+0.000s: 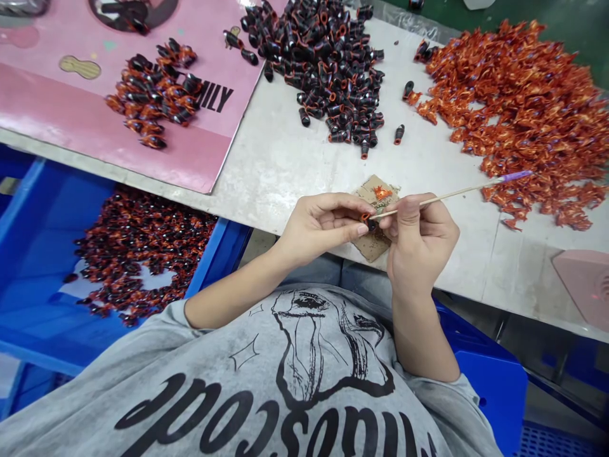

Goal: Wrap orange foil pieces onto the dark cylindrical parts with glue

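Note:
Between the thumb and fingers of my left hand (323, 222) is a small black part with an orange rim (365, 218). My right hand (421, 238) pinches a thin wooden stick (451, 194) with a purple end pointing up to the right. The stick's other tip meets the orange-rimmed opening of the black part. Beneath both hands lies a brown cardboard piece (370, 249) with a single orange piece (382, 192) on it. A heap of black parts (333, 70) lies beyond my hands, and a large pile of spiky orange pieces (528, 114) spreads to the right.
On a pink printed sheet (190, 152) at the left sits a cluster of joined black-and-orange pieces (155, 92). A blue bin (42, 266) below the table edge holds many similar pieces (147, 241). A pink object (583, 282) is at the right edge.

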Demonstrator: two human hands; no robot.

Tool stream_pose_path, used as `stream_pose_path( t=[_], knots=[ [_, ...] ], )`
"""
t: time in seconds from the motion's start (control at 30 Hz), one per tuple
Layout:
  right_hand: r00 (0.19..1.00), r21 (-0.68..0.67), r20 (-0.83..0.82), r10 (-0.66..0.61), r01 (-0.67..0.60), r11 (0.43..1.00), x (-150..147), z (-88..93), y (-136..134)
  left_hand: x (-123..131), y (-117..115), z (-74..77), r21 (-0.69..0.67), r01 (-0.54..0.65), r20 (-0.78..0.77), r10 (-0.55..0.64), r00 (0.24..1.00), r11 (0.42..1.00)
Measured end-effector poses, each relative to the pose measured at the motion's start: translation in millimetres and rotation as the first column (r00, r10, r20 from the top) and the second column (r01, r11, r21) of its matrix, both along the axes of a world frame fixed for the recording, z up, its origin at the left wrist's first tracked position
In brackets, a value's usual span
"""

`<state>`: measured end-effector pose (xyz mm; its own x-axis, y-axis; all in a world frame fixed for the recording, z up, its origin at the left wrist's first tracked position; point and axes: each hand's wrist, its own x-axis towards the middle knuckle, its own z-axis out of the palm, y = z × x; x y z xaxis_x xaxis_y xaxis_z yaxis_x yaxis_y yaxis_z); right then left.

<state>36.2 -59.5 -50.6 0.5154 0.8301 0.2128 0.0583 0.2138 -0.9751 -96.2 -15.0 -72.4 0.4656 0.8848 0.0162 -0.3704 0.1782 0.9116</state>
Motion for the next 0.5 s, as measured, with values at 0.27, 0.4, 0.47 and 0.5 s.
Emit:
stream_pose_path(
  t=[0.27, 0.4, 0.47, 0.5],
  knots=[
    [1.0, -0.027, 0.022, -0.011, 0.011, 1.0, -1.2, 1.4, -1.0, -0.6, 0.4, 1.5, 0.008, 0.008, -0.003, -0.008, 1.0, 1.0],
    [1.0, -0.024, 0.005, -0.009, 0.009, 1.0, -1.5, 2.2, -0.9, -0.8, -0.2, 0.9, 0.005, 0.006, 0.006, -0.006, 1.0, 1.0],
    [1.0, -0.031, 0.001, -0.012, 0.012, 0.999, -1.7, 1.8, -0.3, -1.0, -0.4, 0.7, -0.008, 0.002, -0.004, -0.002, 1.0, 1.0],
    [1.0, -0.033, 0.0, -0.018, 0.018, 0.999, -1.8, 1.4, 0.0, -1.1, -0.4, 0.7, -0.013, 0.0, -0.009, 0.0, 1.0, 1.0]
  ],
)
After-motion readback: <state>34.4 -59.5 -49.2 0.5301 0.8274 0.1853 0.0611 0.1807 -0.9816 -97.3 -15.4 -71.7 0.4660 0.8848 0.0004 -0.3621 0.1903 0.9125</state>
